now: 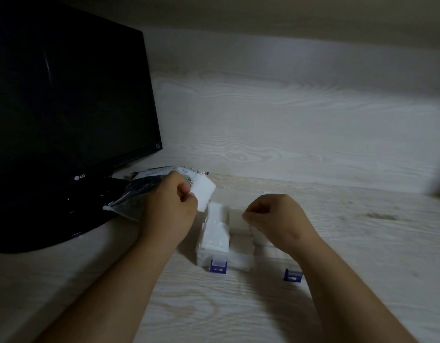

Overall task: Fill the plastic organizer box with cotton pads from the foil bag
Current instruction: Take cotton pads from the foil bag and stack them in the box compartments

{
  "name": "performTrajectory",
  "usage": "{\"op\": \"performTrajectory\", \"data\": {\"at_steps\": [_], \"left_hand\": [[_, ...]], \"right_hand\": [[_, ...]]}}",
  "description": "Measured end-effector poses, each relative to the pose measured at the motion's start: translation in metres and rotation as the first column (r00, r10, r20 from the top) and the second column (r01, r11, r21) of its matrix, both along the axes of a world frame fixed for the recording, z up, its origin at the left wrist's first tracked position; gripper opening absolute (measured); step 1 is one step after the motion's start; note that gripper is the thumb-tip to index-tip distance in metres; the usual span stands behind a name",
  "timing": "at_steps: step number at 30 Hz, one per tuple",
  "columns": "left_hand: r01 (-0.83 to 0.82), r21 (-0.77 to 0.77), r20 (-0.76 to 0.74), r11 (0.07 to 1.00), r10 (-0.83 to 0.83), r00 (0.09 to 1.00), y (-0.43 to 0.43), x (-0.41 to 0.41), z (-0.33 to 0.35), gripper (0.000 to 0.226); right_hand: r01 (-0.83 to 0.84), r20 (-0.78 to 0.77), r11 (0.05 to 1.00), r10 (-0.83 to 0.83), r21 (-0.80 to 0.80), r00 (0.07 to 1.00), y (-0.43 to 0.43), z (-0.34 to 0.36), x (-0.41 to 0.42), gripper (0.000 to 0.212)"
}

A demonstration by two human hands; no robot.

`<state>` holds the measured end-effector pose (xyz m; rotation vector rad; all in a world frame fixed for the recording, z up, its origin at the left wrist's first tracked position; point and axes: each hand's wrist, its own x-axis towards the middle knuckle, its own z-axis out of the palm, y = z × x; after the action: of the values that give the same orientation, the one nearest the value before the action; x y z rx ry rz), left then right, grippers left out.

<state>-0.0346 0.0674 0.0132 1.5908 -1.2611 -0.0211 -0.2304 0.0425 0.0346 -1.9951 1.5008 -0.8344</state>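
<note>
The left hand (169, 209) pinched cotton pads (203, 194) just above the plastic organizer box (241, 262), likely to line them up with its left compartment, which already held pads. The right hand (276, 216) sat curled over the box, perhaps steadying it; whether it gripped anything was unclear. The foil bag (137, 196) lay just behind on the bench (238, 305)

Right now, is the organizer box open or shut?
Box open: pads stick up bare from its left compartment, no lid over them.
</note>
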Motion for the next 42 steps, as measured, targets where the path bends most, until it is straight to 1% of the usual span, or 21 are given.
{"op": "performTrajectory", "data": {"at_steps": [2,4,5,8,10,12,16,19,21,23,25,27,30,32,35,39,42], "left_hand": [[0.151,0.0,-0.179,0.989,-0.149,0.973,-0.001,-0.005,0.002,0.025],[0.296,-0.019,-0.345,0.955,-0.284,0.895,0.001,-0.013,0.004,0.023],[0.352,-0.013,-0.393,0.936,-0.328,0.859,0.003,-0.017,0.004,0.018],[0.457,-0.029,-0.476,0.889,-0.414,0.776,0.005,-0.025,0.005,0.013],[0.483,-0.031,-0.477,0.875,-0.438,0.762,0.005,-0.026,0.004,0.013],[0.493,-0.007,-0.432,0.87,-0.447,0.783,0.006,-0.027,0.003,0.015],[0.495,0.015,-0.287,0.868,-0.471,0.834,0.005,-0.027,0.0,0.021],[0.48,0.021,-0.274,0.877,-0.457,0.847,0.002,-0.026,-0.002,0.02],[0.486,0.034,-0.233,0.873,-0.466,0.853,0.0,-0.026,-0.005,0.02],[0.494,0.073,-0.108,0.867,-0.485,0.868,0.0,-0.026,-0.009,0.02],[0.48,0.113,0.024,0.87,-0.486,0.874,0.001,-0.026,-0.012,0.02],[0.469,0.117,0.098,0.875,-0.48,0.872,0.002,-0.027,-0.013,0.019],[0.461,0.163,0.126,0.872,-0.482,0.867,0.004,-0.028,-0.013,0.02],[0.453,0.194,0.151,0.87,-0.482,0.863,0.005,-0.029,-0.013,0.021],[0.438,0.215,0.186,0.873,-0.477,0.859,0.006,-0.031,-0.013,0.021],[0.412,0.253,0.273,0.875,-0.474,0.837,0.002,-0.033,-0.015,0.023],[0.421,0.272,0.282,0.865,-0.49,0.825,0.001,-0.032,-0.017,0.025]], "right_hand": [[0.001,0.035,1.0,-0.001,-0.012,0.999,0.0,0.0,0.0,0.009],[-0.001,0.122,1.0,0.001,-0.003,0.993,0.001,0.001,0.0,0.009],[-0.004,0.187,1.0,0.003,0.006,0.982,0.002,0.001,0.001,0.008],[-0.032,0.384,0.999,0.015,0.038,0.923,0.005,0.005,0.003,0.013],[-0.062,0.448,0.997,0.032,0.053,0.893,0.006,0.007,0.003,0.018],[-0.08,0.477,0.995,0.045,0.054,0.878,0.007,0.007,0.003,0.018],[-0.058,0.478,0.996,0.017,0.071,0.878,0.006,0.008,0.001,0.01],[-0.079,0.487,0.992,0.021,0.098,0.873,0.008,0.009,0.001,0.012],[-0.079,0.473,0.993,0.027,0.089,0.881,0.008,0.009,0.0,0.012],[-0.067,0.427,0.994,0.022,0.09,0.904,0.007,0.01,-0.001,0.012],[-0.052,0.383,0.991,-0.001,0.127,0.924,0.005,0.011,-0.004,0.013],[-0.05,0.329,0.98,-0.016,0.19,0.944,0.004,0.012,-0.008,0.013],[-0.049,0.216,0.956,-0.015,0.289,0.976,0.004,0.013,-0.009,0.01],[-0.037,0.164,0.945,-0.018,0.325,0.986,0.004,0.012,-0.008,0.006],[-0.028,0.111,0.934,-0.013,0.355,0.994,0.005,0.012,-0.008,0.006],[-0.031,0.074,0.909,0.0,0.416,0.997,0.006,0.013,-0.005,0.009],[-0.032,0.037,0.9,0.018,0.434,0.999,0.006,0.013,-0.003,0.009]]}}
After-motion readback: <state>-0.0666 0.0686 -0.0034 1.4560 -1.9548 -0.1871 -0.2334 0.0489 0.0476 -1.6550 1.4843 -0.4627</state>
